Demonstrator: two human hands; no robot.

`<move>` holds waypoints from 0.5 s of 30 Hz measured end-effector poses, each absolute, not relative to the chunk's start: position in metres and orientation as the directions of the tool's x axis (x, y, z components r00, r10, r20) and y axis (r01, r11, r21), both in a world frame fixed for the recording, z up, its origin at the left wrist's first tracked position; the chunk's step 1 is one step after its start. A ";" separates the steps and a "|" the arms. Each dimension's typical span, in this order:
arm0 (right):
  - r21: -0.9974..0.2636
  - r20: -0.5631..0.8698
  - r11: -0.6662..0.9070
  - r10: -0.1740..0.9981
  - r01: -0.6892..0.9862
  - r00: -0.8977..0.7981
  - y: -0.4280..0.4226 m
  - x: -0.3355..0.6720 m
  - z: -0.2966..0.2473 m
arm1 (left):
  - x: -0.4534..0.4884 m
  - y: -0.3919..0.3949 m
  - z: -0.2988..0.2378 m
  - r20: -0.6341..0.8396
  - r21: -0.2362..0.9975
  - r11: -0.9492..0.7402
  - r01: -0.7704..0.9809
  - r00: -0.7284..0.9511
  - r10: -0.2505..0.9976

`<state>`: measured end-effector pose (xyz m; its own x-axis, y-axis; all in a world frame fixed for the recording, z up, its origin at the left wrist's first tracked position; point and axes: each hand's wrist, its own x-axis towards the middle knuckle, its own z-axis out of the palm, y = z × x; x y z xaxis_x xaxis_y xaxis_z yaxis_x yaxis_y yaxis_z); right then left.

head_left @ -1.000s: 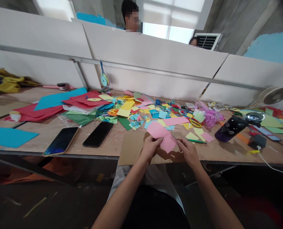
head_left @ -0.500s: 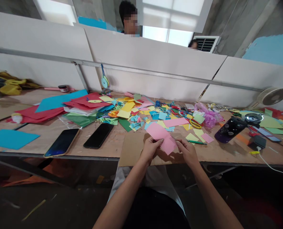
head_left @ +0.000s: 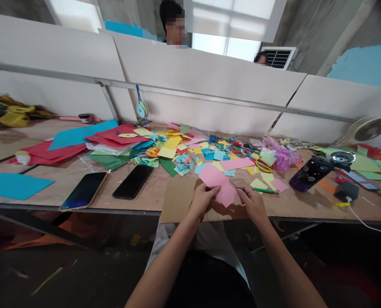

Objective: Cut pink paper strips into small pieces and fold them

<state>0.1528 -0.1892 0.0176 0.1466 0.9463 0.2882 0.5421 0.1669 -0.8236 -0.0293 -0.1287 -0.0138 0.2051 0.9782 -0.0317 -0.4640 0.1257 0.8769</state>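
Observation:
A piece of pink paper (head_left: 218,183) with a rounded upper lobe is up in front of me, above a brown cardboard sheet (head_left: 177,199) at the table's front edge. My left hand (head_left: 206,197) pinches its lower left side, thumb on top. At the paper's right edge, my right hand (head_left: 250,199) is closed, fingertips together around a thin dark tool too small to identify. A green pencil (head_left: 265,191) lies just beyond the right hand, near a small pink paper square (head_left: 279,185).
Coloured paper scraps (head_left: 184,160) and yellow-handled scissors (head_left: 263,166) lie behind the cardboard. Two phones, one black (head_left: 132,182) and one in a tan-edged case (head_left: 84,191), rest at left. A dark tumbler (head_left: 311,173) lies tilted at right. Beyond the white partition (head_left: 190,72) are two people.
The pink paper has turned slightly, and its upper lobe sits a little further right. Both hands keep nearly the same place and grip.

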 end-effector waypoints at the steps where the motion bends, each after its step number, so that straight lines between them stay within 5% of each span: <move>1: -0.830 0.281 0.165 0.949 0.534 0.143 -0.189 0.153 0.017 | -0.029 -0.129 -0.014 -0.033 0.875 0.128 -0.467 0.207 0.978; 15: -0.834 0.294 0.188 0.947 0.518 0.129 -0.188 0.147 0.021 | -0.029 -0.137 -0.005 -0.071 0.815 0.244 -0.525 0.328 0.942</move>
